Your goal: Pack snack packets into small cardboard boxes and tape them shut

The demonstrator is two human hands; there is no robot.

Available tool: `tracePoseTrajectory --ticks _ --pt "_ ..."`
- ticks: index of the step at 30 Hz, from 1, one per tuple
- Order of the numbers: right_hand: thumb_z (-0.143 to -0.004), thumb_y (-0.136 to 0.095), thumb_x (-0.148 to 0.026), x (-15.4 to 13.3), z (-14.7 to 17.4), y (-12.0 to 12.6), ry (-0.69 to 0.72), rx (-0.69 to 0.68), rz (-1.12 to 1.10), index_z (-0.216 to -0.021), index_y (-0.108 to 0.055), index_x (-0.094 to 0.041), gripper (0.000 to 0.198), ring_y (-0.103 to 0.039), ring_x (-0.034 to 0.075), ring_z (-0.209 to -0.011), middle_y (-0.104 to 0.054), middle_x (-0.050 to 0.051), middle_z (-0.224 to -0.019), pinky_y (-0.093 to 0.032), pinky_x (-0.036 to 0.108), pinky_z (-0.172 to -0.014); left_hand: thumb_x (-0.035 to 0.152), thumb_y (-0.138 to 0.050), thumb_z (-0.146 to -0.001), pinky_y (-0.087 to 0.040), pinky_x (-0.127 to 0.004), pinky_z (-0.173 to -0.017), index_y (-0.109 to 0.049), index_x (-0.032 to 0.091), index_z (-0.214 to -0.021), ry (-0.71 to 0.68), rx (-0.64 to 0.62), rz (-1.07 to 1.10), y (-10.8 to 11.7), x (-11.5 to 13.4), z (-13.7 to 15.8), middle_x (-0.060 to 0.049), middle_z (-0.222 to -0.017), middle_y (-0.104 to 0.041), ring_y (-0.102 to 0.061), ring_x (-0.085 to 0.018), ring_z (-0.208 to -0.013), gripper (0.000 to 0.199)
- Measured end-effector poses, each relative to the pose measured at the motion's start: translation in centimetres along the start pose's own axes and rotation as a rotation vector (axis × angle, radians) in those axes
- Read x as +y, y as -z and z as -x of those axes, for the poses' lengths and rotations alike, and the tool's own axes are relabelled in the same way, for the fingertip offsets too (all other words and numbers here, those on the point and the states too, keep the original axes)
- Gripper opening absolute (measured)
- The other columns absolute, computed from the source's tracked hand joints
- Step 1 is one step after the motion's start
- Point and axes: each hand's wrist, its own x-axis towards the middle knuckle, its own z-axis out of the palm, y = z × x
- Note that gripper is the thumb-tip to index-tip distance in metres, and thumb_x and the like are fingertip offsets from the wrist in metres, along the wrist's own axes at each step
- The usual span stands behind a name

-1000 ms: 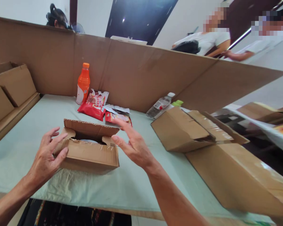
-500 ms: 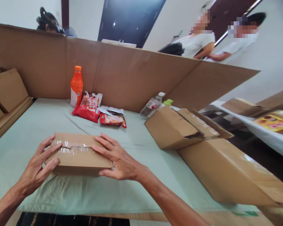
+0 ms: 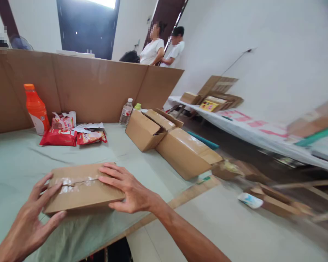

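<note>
A closed cardboard box (image 3: pixel 84 194) with clear tape along its top seam lies on the pale green cloth near the table's front edge. At its left end, my left hand (image 3: pixel 39 209) has fingers over the top and the thumb against the front side. My right hand (image 3: pixel 128 189) clasps the right end, fingers on the top and thumb at the front corner. The undersides of both palms are hidden. Beyond the box are red snack packets (image 3: pixel 61 136) and an orange bottle (image 3: pixel 36 109).
A clear bottle (image 3: pixel 126 112) stands by the cardboard partition (image 3: pixel 98 83). Larger cardboard boxes (image 3: pixel 186 153) line the table's right edge. Past them are another table (image 3: pixel 248 127) with boxes and an open carton (image 3: pixel 281 200) on the floor. Two people (image 3: pixel 153 51) stand behind the partition.
The view has swung to the right, bringing in the other table and the floor. Both hands stay on the box, which sits slightly more tilted and lower left in the picture.
</note>
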Motion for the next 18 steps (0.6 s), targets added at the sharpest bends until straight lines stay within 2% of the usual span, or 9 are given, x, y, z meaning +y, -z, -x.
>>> tracePoseTrajectory --ticks 2,4,5,8,10,12,14,16,18 --pt "-0.083 -0.074 -0.029 0.0 4.2 1.8 -0.111 0.06 0.09 -0.155 -0.049 -0.021 0.077 -0.036 0.032 -0.157 -0.05 0.015 -0.163 -0.037 0.054 -0.124 0.049 -0.06 -0.1 -0.056 -0.059 -0.109 -0.056 0.032 -0.149 -0.079 -0.092 0.128 -2.9 1.8 -3.2 -0.012 -0.17 -0.035 -0.061 -0.04 -0.136 0.052" --pt "-0.087 -0.07 -0.028 0.1 8.6 3.2 -0.221 0.14 0.22 -0.157 -0.047 -0.023 0.074 -0.039 0.032 -0.155 -0.051 0.014 -0.162 -0.04 0.054 -0.122 0.043 -0.067 -0.095 -0.047 -0.061 -0.118 -0.057 0.022 -0.15 -0.109 -0.266 0.292 -6.3 4.2 -7.1 -0.018 -0.172 -0.03 -0.051 -0.043 -0.146 0.059" --pt "-0.089 -0.069 -0.029 0.1 10.7 3.8 -0.271 0.189 0.299 -0.157 -0.048 -0.023 0.071 -0.042 0.033 -0.154 -0.053 0.014 -0.16 -0.042 0.054 -0.121 0.041 -0.07 -0.092 -0.042 -0.059 -0.122 -0.057 0.02 -0.15 -0.133 -0.311 0.329 -8.1 5.6 -9.1 -0.019 -0.173 -0.029 -0.044 -0.042 -0.151 0.062" --pt "-0.095 -0.067 -0.038 0.4 15.9 4.9 -0.419 0.34 0.58 -0.154 -0.052 -0.023 0.063 -0.054 0.035 -0.143 -0.061 0.014 -0.151 -0.049 0.053 -0.113 0.036 -0.078 -0.086 -0.039 -0.047 -0.126 -0.056 0.024 -0.151 -0.182 -0.415 0.391 -13.8 10.2 -14.4 -0.013 -0.173 -0.033 -0.043 -0.036 -0.154 0.07" --pt "-0.097 -0.064 -0.042 0.9 18.1 5.3 -0.544 0.402 0.763 -0.15 -0.056 -0.022 0.057 -0.06 0.036 -0.134 -0.066 0.015 -0.145 -0.053 0.052 -0.105 0.033 -0.074 -0.089 -0.042 -0.05 -0.124 -0.042 0.024 -0.161 -0.156 -0.436 0.407 -17.3 13.1 -16.5 -0.015 -0.175 -0.027 -0.044 -0.036 -0.153 0.079" --pt "-0.099 -0.059 -0.044 1.8 19.2 5.7 -0.677 0.431 0.902 -0.143 -0.061 -0.018 0.051 -0.064 0.037 -0.128 -0.068 0.018 -0.139 -0.056 0.05 -0.096 0.029 -0.069 -0.092 -0.046 -0.053 -0.121 -0.027 0.023 -0.167 -0.137 -0.453 0.416 -20.1 15.2 -17.1 -0.018 -0.176 -0.02 -0.048 -0.037 -0.15 0.086" --pt "-0.099 -0.057 -0.044 3.0 19.4 6.1 -0.787 0.439 0.995 -0.136 -0.065 -0.014 0.048 -0.065 0.038 -0.123 -0.069 0.02 -0.135 -0.056 0.049 -0.089 0.028 -0.069 -0.093 -0.049 -0.054 -0.118 -0.023 0.024 -0.168 -0.145 -0.485 0.415 -21.8 16.2 -16.5 -0.019 -0.177 -0.017 -0.052 -0.036 -0.147 0.088" --pt "-0.099 -0.056 -0.042 4.3 18.9 6.6 -0.857 0.425 1.058 -0.131 -0.066 -0.012 0.045 -0.065 0.038 -0.12 -0.07 0.021 -0.131 -0.055 0.048 -0.088 0.027 -0.071 -0.09 -0.051 -0.052 -0.116 -0.028 0.025 -0.166 -0.171 -0.526 0.398 -22.4 15.7 -15.1 -0.019 -0.177 -0.017 -0.054 -0.036 -0.145 0.087" --pt "-0.098 -0.057 -0.04 5.7 18.0 7.1 -0.91 0.391 1.099 -0.128 -0.065 -0.011 0.042 -0.064 0.038 -0.118 -0.07 0.021 -0.129 -0.054 0.047 -0.088 0.024 -0.071 -0.088 -0.052 -0.051 -0.115 -0.035 0.024 -0.163 -0.191 -0.559 0.363 -22.0 14.0 -13.3 -0.02 -0.176 -0.017 -0.054 -0.036 -0.145 0.084"
